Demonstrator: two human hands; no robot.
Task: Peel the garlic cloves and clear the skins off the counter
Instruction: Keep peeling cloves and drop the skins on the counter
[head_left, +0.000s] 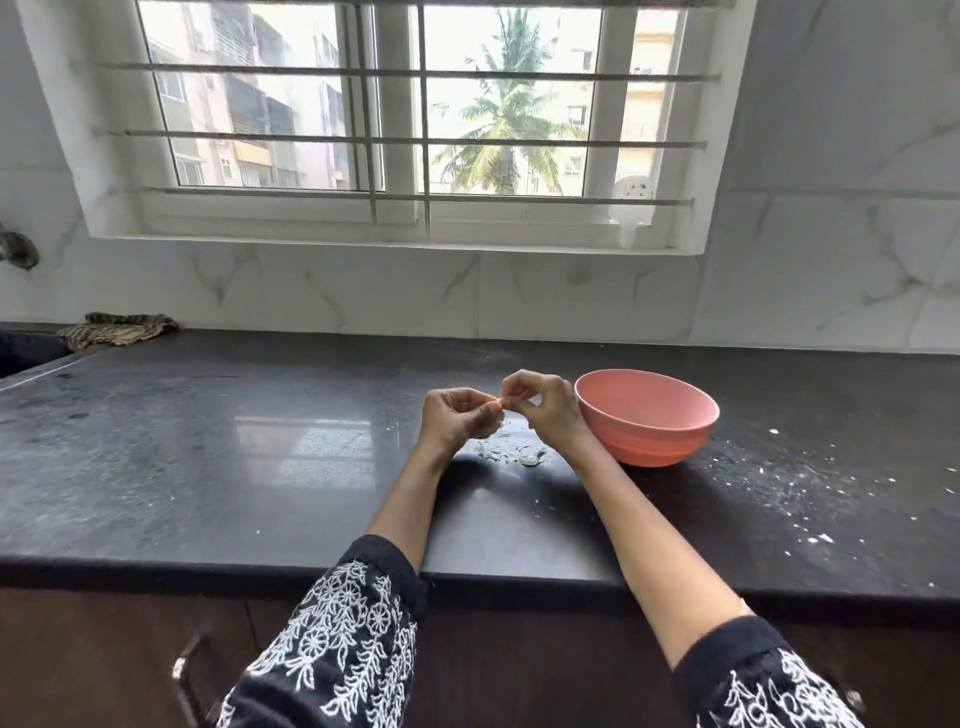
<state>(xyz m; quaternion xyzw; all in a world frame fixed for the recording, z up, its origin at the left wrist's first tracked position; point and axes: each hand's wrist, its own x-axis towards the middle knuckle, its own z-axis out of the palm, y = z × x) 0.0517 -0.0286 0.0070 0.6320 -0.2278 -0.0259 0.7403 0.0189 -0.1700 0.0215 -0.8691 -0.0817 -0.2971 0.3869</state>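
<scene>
Pinching garlic clove (500, 402), both hands raised

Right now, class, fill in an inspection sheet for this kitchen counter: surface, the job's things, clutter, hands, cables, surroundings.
Surface: dark polished stone counter, scattered white flecks towards its right.
Job's things: small pale garlic clove held between both hands; papery white garlic skins on the counter below; round pink plastic bowl to the right, contents hidden.
Clutter: crumpled striped cloth at far left.
Hands: left hand and right hand both pinch the clove above the counter.
Cables: nothing seen.
Surroundings: white barred window, marble-patterned wall tiles.
</scene>
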